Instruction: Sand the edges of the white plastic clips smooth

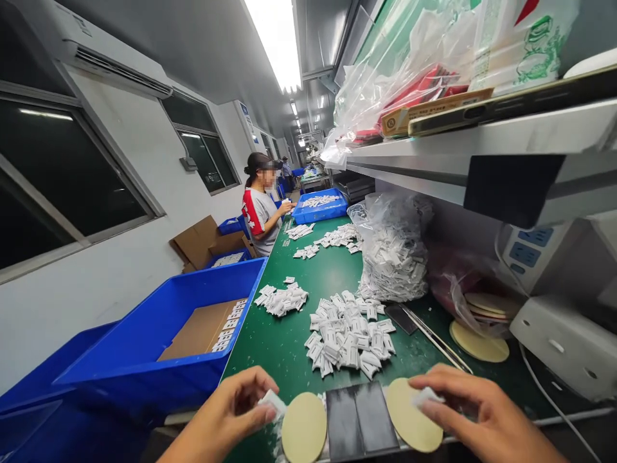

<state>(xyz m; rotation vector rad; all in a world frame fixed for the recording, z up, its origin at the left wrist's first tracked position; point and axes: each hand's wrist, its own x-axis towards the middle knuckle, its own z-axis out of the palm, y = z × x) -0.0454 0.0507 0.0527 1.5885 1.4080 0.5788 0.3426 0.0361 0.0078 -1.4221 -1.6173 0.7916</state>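
- The left hand [224, 418] is at the bottom of the view. Its fingers [253, 411] are pinched together on a small white packet [272, 404].
- The right hand [482, 411] is at the bottom too. Its fingers [463, 400] are clamped on another small white packet [427, 397].
- Right by the left fingers lies a round tan pad [303, 427]. A second round tan pad [414, 415] lies under the right fingers.
- Two flat black strips [361, 421] lie between the two pads, so they are between the hands.
- Ahead of the fingers, a big heap of white packets [347, 337] sits on the green surface [284, 350].
- Farther ahead of the right fingers is a see-through bag of white packets [393, 251].
- Ahead and to the right of the right fingers lie a long thin metal tool [436, 337] and a stack of tan pads [486, 305].
- To the left of the left fingers is a big blue bin [159, 347] with brown cardboard [202, 331] in it.
- Far ahead of the fingers, a co-worker [260, 212] reaches toward a blue tray [321, 206].
- High up to the right of the fingers, a white shelf [482, 135] holds plastic bags [405, 83].
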